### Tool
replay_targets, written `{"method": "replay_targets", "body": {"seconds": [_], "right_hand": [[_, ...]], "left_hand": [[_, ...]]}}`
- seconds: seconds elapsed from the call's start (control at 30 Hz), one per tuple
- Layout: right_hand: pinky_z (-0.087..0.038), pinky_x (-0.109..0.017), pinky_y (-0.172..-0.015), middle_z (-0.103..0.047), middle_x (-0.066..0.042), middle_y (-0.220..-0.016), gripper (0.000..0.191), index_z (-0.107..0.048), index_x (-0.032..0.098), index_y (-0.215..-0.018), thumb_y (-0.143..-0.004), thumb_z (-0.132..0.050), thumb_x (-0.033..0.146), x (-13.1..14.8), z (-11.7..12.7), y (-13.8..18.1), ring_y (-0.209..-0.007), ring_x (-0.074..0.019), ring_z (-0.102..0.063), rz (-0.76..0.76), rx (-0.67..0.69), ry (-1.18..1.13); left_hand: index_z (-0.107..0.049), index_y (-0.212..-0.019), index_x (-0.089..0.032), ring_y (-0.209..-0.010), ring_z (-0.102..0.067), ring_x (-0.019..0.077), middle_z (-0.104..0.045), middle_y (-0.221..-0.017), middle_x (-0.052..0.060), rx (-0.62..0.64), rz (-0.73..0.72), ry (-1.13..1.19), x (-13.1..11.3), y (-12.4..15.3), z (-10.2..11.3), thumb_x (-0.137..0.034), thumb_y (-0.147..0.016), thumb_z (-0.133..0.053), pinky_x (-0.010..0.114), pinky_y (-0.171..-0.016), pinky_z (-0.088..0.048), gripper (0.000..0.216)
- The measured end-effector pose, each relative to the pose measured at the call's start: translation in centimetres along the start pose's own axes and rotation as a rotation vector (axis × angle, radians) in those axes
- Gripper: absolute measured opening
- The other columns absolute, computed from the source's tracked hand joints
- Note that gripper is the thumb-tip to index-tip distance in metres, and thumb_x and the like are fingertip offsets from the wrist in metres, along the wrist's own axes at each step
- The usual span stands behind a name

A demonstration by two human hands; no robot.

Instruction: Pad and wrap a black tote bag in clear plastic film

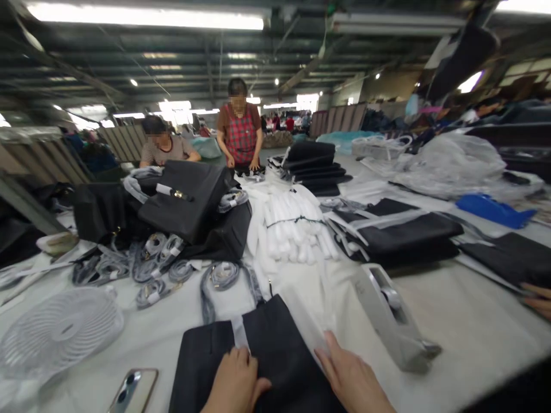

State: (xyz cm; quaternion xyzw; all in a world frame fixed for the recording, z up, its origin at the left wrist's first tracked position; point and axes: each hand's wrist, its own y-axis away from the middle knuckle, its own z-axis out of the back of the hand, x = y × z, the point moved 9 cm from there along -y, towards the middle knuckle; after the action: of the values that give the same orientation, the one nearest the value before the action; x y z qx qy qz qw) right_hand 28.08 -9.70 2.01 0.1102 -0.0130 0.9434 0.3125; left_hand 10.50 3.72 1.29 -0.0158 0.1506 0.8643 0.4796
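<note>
A flat black bag [275, 338] with a white strip on it lies on the pale table [456, 321] right in front of me. My left hand [235, 378] rests on the bag, fingers curled near the white strip. My right hand [344, 373] lies flat and open at the bag's right edge, fingertips touching a thin white plastic sheet [307, 321]. Neither hand grips anything that I can see.
A grey tape dispenser [394, 321] stands just right of my hands. A white fan [55, 335] and a phone [133, 390] lie at the left. Wrapped straps [155, 269], black bags [189, 201], white rolls [293, 226] and folded black pieces [400, 232] fill the middle. Two people work at the far end. Another person's fingers [538, 298] show at the right edge.
</note>
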Motion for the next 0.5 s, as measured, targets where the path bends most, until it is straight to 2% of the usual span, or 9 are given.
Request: {"method": "replay_targets", "body": {"seconds": [0.07,0.13,0.23,0.3,0.4,0.5], "right_hand": [[-0.051,-0.041,-0.074,-0.072,-0.019,-0.096,0.047,-0.048,0.008,-0.133,-0.096,-0.037,0.035,-0.9,-0.2,0.7,-0.09,-0.0343,-0.07,-0.064,0.149,-0.086],[-0.049,-0.039,-0.08,-0.071,-0.019,-0.103,0.048,-0.049,0.008,-0.131,-0.095,-0.038,0.039,-1.0,-0.8,1.4,-0.097,-0.032,-0.068,-0.069,0.259,-0.243],[-0.048,-0.035,-0.082,-0.071,-0.012,-0.103,0.04,-0.057,0.015,-0.117,-0.093,-0.039,0.042,-0.8,-0.9,1.9,-0.096,-0.0264,-0.066,-0.058,0.269,-0.518],[-0.048,-0.033,-0.078,-0.071,-0.007,-0.092,0.036,-0.06,0.018,-0.104,-0.092,-0.039,0.045,-1.1,-0.6,1.7,-0.085,-0.0235,-0.065,-0.081,0.228,-0.644],[-0.047,-0.03,-0.068,-0.067,-0.002,-0.077,0.036,-0.06,0.019,-0.089,-0.09,-0.041,0.049,-2.1,-0.1,1.1,-0.07,-0.0202,-0.061,-0.156,0.178,-0.731],[-0.045,-0.03,-0.063,-0.063,-0.001,-0.07,0.037,-0.059,0.019,-0.083,-0.088,-0.043,0.052,-4.2,0.9,0.6,-0.065,-0.0193,-0.058,-0.294,0.057,-0.735]], "left_hand": [[-0.065,-0.108,-0.014,-0.104,-0.062,0.0319,-0.064,-0.112,0.016,0.075,-0.017,0.025,-0.9,-0.8,0.8,-0.028,-0.085,-0.064,0.045,-0.088,-0.051,0.027],[-0.053,-0.127,-0.014,-0.106,-0.063,0.031,-0.053,-0.131,0.02,0.113,-0.068,0.068,-2.2,-2.0,1.9,-0.025,-0.081,-0.069,0.041,-0.087,-0.053,0.05],[-0.031,-0.143,-0.023,-0.114,-0.06,0.0317,-0.024,-0.154,0.02,0.122,-0.219,0.15,-4.5,-4.1,3.0,-0.025,-0.076,-0.074,0.04,-0.089,-0.053,0.08],[-0.025,-0.146,-0.026,-0.118,-0.057,0.0335,-0.014,-0.158,0.019,0.147,-0.31,0.179,-5.6,-5.7,2.8,-0.027,-0.073,-0.077,0.041,-0.092,-0.052,0.09],[-0.023,-0.145,-0.023,-0.12,-0.055,0.0358,-0.016,-0.157,0.021,0.21,-0.354,0.177,-6.2,-8.2,2.0,-0.034,-0.067,-0.083,0.042,-0.094,-0.051,0.099],[-0.028,-0.141,-0.022,-0.113,-0.059,0.0335,-0.031,-0.151,0.017,0.224,-0.363,0.137,-6.8,-9.6,1.8,-0.039,-0.063,-0.084,0.041,-0.09,-0.053,0.098]]}}
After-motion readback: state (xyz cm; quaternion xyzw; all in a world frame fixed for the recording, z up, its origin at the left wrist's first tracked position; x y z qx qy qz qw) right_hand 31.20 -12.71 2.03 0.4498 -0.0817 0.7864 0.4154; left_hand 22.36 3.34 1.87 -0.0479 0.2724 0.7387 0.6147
